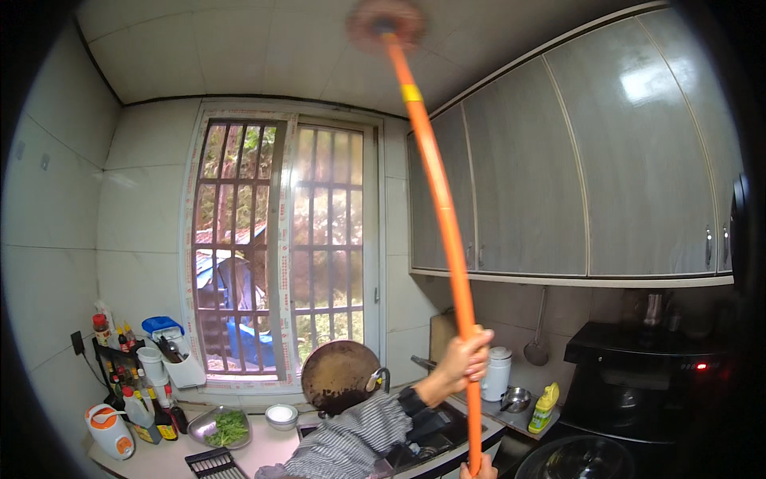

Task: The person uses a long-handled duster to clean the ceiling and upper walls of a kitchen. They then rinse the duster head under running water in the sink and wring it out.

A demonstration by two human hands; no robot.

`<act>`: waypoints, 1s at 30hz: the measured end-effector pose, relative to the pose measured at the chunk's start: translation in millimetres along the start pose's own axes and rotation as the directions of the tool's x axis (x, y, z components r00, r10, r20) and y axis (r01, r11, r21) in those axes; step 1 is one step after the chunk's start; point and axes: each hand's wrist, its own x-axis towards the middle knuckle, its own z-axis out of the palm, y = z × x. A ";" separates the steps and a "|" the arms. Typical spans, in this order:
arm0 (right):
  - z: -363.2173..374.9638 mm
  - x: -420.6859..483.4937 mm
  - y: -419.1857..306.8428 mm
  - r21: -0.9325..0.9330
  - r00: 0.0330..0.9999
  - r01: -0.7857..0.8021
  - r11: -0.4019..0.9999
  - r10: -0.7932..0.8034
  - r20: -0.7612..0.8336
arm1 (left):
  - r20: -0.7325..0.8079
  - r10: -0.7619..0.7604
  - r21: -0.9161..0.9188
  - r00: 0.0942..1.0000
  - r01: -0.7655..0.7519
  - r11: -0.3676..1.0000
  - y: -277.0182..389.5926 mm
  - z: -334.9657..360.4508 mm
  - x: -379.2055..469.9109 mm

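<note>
My left hand (459, 362) grips a long orange pole (443, 203) about its lower part, the arm reaching in from the lower left in a grey striped sleeve (353, 437). Lower down, at the bottom edge of the picture, my right hand (480, 468) is closed around the same pole and is partly cut off. The pole rises steeply and bears a yellow band (411, 93) near its top. At its upper end a round reddish-brown head (386, 24) is up at the tiled ceiling (239, 54); it is blurred, so contact is uncertain.
Grey wall cabinets (526, 173) hang right of the pole. Behind the counter (161, 464) is a barred window (239, 239). A wok (341, 374) leans by the faucet (378, 380); a metal tray of greens (221, 426), bottles (161, 416) and a black cooker hood (634, 383) stand around.
</note>
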 end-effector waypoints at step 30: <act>21.8 -108.4 -17.4 -0.139 0.787 -0.234 0.962 0.103 -0.608 | 0.461 -0.272 0.110 0.845 0.250 0.962 -38.4 122.2 -44.2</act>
